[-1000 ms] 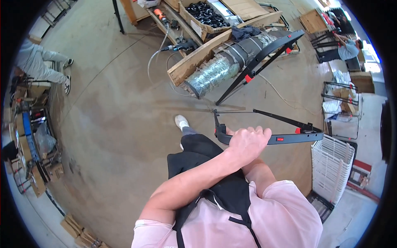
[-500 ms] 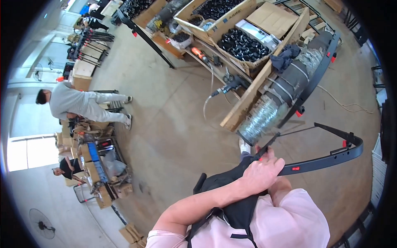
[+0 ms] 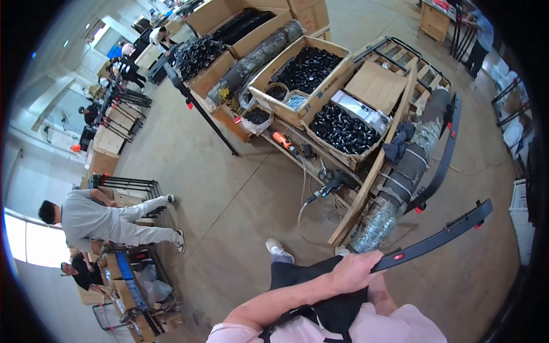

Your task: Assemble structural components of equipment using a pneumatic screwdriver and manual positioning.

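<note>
My left hand (image 3: 355,271) is closed round the near end of a curved black bar (image 3: 432,240) with small red parts on it. The bar slants up to the right, its far end in the air. Just behind, my right forearm (image 3: 382,292) shows, while the hand itself is hidden by the left one. Beyond the bar lies a padded roll (image 3: 403,177) bound with clear wrap and ties. A second curved black bar (image 3: 447,151) runs along the far side of that roll.
A wooden bench (image 3: 349,220) carries cartons of black parts (image 3: 343,128), an orange-bodied tool (image 3: 284,142), a black pistol-shaped tool (image 3: 337,182) with a hose, and scissors (image 3: 325,173). A person in grey (image 3: 91,217) stands at left, others farther off.
The held bar has swung, its far end now higher and its angled strut no longer visible. My right fingers have gone out of sight. The view has shifted, showing more of the bench.
</note>
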Demonstrator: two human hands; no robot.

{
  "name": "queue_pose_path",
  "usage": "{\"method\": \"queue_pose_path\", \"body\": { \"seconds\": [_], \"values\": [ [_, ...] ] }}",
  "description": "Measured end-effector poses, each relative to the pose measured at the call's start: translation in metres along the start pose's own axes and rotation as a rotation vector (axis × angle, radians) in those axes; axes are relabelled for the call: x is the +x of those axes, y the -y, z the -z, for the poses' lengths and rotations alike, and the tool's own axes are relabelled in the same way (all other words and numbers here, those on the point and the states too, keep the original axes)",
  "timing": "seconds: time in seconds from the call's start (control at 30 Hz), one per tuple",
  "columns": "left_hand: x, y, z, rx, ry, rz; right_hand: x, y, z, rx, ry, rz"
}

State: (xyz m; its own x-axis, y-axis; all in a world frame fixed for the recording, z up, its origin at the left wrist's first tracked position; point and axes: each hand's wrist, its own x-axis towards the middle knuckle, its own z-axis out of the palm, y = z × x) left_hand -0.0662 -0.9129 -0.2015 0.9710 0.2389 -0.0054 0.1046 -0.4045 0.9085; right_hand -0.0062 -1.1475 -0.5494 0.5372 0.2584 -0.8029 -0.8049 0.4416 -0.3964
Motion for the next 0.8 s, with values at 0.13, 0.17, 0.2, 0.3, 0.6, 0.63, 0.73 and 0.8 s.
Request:
{"method": "queue_pose_path", "body": {
  "seconds": [0.13,0.17,0.2,0.3,0.6,0.63,0.73,0.8],
  "values": [
    [0.002,0.038,0.077,-0.215,-0.027,-0.118,0.001,-0.007,0.012,-0.1,-0.13,0.071],
    [0.002,0.062,0.092,-0.235,-0.024,-0.135,-0.014,-0.004,0.02,-0.089,-0.335,0.147],
    [-0.01,0.094,0.121,-0.249,-0.102,-0.128,-0.032,-0.023,-0.047,-0.009,-0.47,0.165],
    [-0.017,0.126,0.185,-0.395,-0.146,-0.129,-0.091,-0.02,-0.077,0.257,-0.456,0.423],
    [0.013,0.226,0.301,-0.803,-0.368,0.245,-0.295,-0.016,-0.262,0.102,-0.239,0.976],
    [0.02,0.224,0.309,-0.845,-0.368,0.343,-0.324,-0.01,-0.277,0.028,-0.203,1.094],
    [0.028,0.267,0.322,-0.752,-0.457,0.378,-0.4,0.027,-0.303,0.001,-0.187,1.472],
    [0.029,0.307,0.343,-0.902,-0.419,0.485,-0.429,0.053,-0.356,0.044,-0.336,1.687]
  ]
}}
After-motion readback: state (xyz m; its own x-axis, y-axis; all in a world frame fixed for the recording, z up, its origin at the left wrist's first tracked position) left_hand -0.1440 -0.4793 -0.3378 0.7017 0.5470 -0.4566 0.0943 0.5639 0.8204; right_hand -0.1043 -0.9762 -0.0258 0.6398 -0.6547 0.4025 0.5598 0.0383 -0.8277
